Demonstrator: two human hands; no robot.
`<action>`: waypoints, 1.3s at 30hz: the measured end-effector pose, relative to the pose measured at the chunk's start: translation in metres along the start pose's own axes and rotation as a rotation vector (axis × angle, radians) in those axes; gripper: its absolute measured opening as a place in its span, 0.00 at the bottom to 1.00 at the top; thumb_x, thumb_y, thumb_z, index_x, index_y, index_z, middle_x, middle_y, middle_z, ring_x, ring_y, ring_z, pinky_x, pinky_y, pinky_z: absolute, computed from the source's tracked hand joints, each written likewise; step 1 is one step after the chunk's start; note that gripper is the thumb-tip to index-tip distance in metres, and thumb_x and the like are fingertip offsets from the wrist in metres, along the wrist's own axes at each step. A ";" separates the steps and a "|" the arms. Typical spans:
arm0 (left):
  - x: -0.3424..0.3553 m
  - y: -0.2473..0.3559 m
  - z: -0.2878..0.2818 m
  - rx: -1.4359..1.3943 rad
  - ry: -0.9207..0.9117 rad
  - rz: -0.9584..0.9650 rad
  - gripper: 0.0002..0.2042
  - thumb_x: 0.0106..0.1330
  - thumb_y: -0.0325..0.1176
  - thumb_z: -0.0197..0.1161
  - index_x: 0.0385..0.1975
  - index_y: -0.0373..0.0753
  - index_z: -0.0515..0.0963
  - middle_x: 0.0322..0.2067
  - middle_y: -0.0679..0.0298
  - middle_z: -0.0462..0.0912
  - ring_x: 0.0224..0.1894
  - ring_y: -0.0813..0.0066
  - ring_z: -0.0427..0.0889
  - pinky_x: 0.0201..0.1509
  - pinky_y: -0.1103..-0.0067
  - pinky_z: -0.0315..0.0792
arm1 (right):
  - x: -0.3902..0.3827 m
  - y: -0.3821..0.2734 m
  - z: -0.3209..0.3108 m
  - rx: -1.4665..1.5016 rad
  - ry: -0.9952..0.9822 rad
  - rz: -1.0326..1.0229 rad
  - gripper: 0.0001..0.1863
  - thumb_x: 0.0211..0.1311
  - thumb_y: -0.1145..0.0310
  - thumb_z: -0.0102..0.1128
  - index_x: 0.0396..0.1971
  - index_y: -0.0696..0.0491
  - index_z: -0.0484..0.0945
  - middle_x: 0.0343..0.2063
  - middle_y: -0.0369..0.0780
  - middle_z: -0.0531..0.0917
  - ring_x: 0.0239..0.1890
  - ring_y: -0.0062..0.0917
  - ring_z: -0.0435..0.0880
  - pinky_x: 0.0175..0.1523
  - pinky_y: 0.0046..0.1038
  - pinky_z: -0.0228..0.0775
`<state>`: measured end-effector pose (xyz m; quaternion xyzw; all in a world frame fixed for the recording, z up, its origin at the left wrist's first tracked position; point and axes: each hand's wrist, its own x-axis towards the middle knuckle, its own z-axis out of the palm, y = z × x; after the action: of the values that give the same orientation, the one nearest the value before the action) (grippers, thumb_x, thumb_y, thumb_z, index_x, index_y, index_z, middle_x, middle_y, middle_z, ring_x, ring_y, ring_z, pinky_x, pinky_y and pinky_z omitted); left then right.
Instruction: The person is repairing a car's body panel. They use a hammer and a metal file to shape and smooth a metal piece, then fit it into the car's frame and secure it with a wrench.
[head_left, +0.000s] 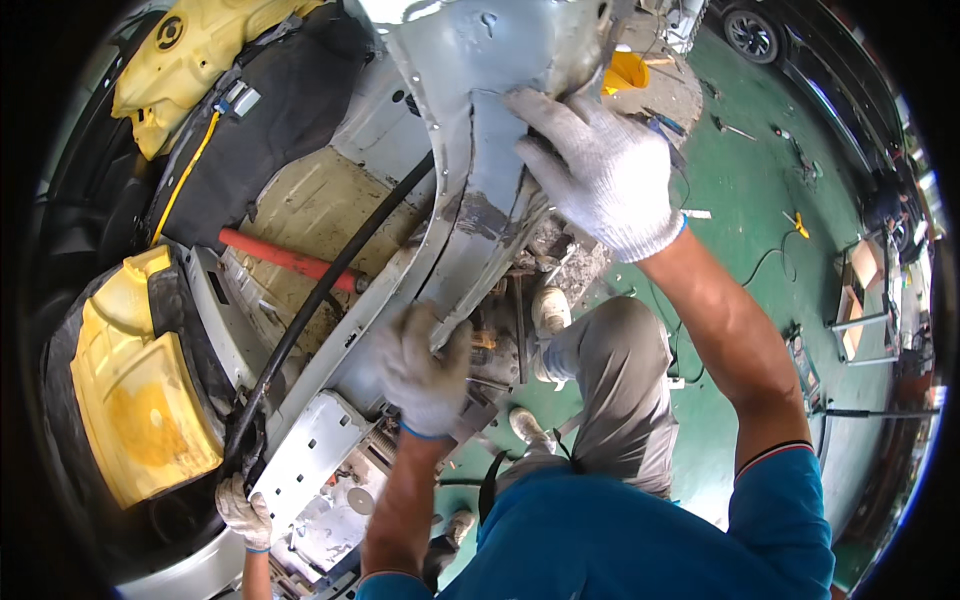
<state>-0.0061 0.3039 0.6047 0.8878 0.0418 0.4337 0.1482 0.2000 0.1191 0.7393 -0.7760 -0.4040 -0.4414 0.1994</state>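
A grey metal body panel (478, 215) of a stripped car runs from the top middle down toward the lower left, with a dark seam along it. My right hand (605, 170), in a white knit glove, lies on its upper part with thumb and forefinger stretched out and apart. Its other fingers are partly hidden. Lower down, my left hand (425, 375), in a soiled glove, is curled over the panel's edge, with a gap between thumb and fingers. At the lower left another person's gloved hand (243, 512) touches a pale perforated metal piece (318, 440).
Inside the car body lie a red tube (285, 260), a black hose (310, 305) and yellow padding (150, 390). A metal stand (519, 325) is below the panel. Tools and cables lie on the green floor (740, 250); a dark car (830, 90) stands far right.
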 end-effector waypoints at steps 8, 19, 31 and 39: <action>-0.024 0.036 0.054 -1.752 0.240 -1.845 0.10 0.78 0.38 0.69 0.51 0.41 0.85 0.42 0.61 0.91 0.44 0.64 0.91 0.48 0.68 0.88 | 0.012 -0.017 -0.010 0.046 -0.124 0.103 0.21 0.62 0.72 0.76 0.56 0.49 0.88 0.40 0.42 0.92 0.38 0.34 0.94 0.44 0.32 0.86; -0.007 0.041 0.070 -1.870 0.349 -1.969 0.08 0.78 0.37 0.68 0.48 0.43 0.84 0.38 0.62 0.90 0.39 0.66 0.89 0.43 0.69 0.87 | 0.030 -0.033 -0.018 -0.058 -0.282 0.198 0.19 0.63 0.66 0.75 0.54 0.50 0.86 0.36 0.42 0.89 0.35 0.35 0.91 0.43 0.35 0.83; 0.010 0.051 0.067 -1.761 0.425 -2.028 0.08 0.76 0.38 0.69 0.42 0.41 0.84 0.34 0.61 0.88 0.36 0.66 0.88 0.42 0.70 0.83 | 0.036 -0.031 -0.019 -0.079 -0.268 0.145 0.18 0.64 0.67 0.76 0.53 0.50 0.85 0.28 0.42 0.88 0.30 0.34 0.90 0.40 0.34 0.82; 0.007 0.047 0.068 -1.778 0.381 -2.013 0.09 0.76 0.39 0.69 0.44 0.40 0.84 0.36 0.59 0.88 0.37 0.63 0.87 0.43 0.67 0.83 | 0.034 -0.029 -0.018 -0.068 -0.267 0.145 0.18 0.64 0.68 0.76 0.54 0.51 0.86 0.27 0.42 0.88 0.28 0.32 0.89 0.38 0.32 0.81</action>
<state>0.0484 0.2453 0.5846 0.0042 0.3953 0.1336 0.9088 0.1771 0.1398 0.7758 -0.8613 -0.3546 -0.3322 0.1487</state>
